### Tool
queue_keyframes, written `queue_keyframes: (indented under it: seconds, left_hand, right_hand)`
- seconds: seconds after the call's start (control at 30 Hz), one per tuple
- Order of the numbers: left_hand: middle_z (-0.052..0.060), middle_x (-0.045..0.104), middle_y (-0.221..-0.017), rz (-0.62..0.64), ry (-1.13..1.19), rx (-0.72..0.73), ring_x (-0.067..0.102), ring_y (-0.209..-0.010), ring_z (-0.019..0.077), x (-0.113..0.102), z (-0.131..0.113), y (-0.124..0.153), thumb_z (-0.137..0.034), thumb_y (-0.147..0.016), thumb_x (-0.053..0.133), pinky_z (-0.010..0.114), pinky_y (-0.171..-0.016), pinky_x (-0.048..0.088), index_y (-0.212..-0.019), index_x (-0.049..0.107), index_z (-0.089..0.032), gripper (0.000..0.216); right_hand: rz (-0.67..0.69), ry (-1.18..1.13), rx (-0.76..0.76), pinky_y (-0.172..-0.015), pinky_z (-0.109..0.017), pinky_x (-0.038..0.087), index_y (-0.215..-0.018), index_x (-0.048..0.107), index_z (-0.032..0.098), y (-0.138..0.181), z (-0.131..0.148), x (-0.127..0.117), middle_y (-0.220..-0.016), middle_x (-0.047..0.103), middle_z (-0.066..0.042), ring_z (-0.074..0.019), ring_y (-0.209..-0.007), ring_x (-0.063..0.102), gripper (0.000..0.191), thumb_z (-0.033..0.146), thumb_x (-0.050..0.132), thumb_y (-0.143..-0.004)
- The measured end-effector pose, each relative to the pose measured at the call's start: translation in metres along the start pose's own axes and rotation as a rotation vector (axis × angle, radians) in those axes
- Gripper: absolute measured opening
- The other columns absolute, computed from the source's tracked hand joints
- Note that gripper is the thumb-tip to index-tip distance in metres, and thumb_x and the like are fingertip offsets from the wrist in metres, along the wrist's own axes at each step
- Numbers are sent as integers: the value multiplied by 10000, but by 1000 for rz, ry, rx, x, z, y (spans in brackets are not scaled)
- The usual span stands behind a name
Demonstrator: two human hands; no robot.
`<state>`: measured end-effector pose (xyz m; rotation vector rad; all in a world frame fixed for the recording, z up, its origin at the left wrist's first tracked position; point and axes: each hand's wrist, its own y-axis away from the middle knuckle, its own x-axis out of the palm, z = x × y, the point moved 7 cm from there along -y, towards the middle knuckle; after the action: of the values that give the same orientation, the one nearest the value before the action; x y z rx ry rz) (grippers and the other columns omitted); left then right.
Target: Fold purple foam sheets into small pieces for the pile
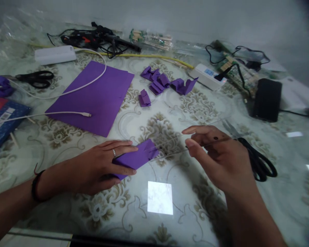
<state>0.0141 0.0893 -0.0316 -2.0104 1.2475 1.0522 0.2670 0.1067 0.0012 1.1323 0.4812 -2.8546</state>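
Observation:
My left hand (103,166) holds a folded strip of purple paper (139,156) down on the table, its fingers spread along the paper's edges. The far end of the strip shows creased, uneven folds. To the right, my right hand (216,151) hovers above the table, apart from the paper. Its thumb and forefinger are parted and bent, and I see nothing between them. Black-handled scissors (259,161) lie just beyond it, partly hidden by the hand. Several small folded purple paper pieces (158,84) sit further back.
Large purple sheets (92,99) lie at the left, crossed by a white cable (79,90). A second pair of scissors (38,79), a white power bank (55,55), a power strip (208,76) and a black phone-like slab (267,99) stand around. The table's front edge runs along the bottom.

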Motion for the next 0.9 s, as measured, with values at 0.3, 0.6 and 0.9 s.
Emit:
queue_keyframes:
  seconds: [0.3, 0.6, 0.9]
  left_hand:
    - [95, 461, -1656, -9, -12, 6, 393, -1555, 314, 2, 2, 2, -184, -949, 653, 526, -1272, 343, -1375, 684, -326, 450]
    - [84, 477, -1647, -18, 0, 8, 387, -1560, 317, 0, 1, 1, -177, -960, 640, 523, -1275, 346, -1368, 687, -317, 434]
    - [96, 470, -1650, -7, -8, 7, 388, -1558, 325, 1, 2, 1, -159, -939, 661, 549, -1261, 367, -1363, 694, -316, 453]
  right_hand:
    - [-7, 18, -15, -759, -367, 517, -703, 592, 246, -5, -8, -7, -1036, 782, -60, -256, -928, 737, 258, 223, 652, -953]
    - [6, -22, 62, -718, -362, 527, -707, 620, 250, -8, -17, -10, -1039, 782, -67, -249, -879, 727, 237, 265, 661, -940]
    - [-30, -37, 39, -842, -414, 550, -691, 645, 242, -8, -21, -16, -1051, 781, -83, -265, -921, 739, 252, 289, 698, -933]
